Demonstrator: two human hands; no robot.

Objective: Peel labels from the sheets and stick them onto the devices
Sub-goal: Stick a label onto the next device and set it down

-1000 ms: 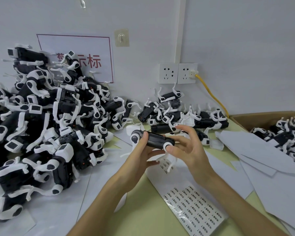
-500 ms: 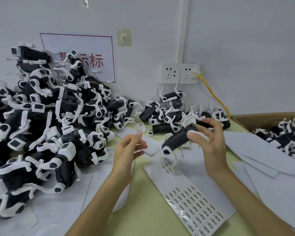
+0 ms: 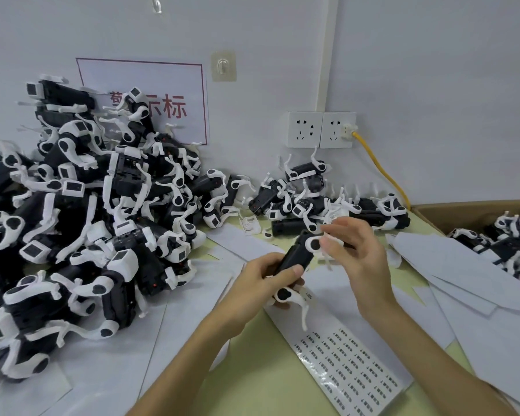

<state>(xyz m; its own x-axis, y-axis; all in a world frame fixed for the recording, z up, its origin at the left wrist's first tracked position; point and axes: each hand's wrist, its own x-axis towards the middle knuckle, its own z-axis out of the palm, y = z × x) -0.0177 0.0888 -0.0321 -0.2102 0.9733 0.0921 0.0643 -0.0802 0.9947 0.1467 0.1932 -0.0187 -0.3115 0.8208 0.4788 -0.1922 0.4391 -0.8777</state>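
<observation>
The device is held tilted just above the sheet's far end. The left hand has its fingers curled round the lower end, and the right hand pinches the white upper end. A pile of more lies left of the sheet.

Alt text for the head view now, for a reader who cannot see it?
Two hands hold a black-and-white device above a label sheet: the left hand grips its lower end, the right hand pinches its upper end. A large pile of similar devices lies left.
</observation>
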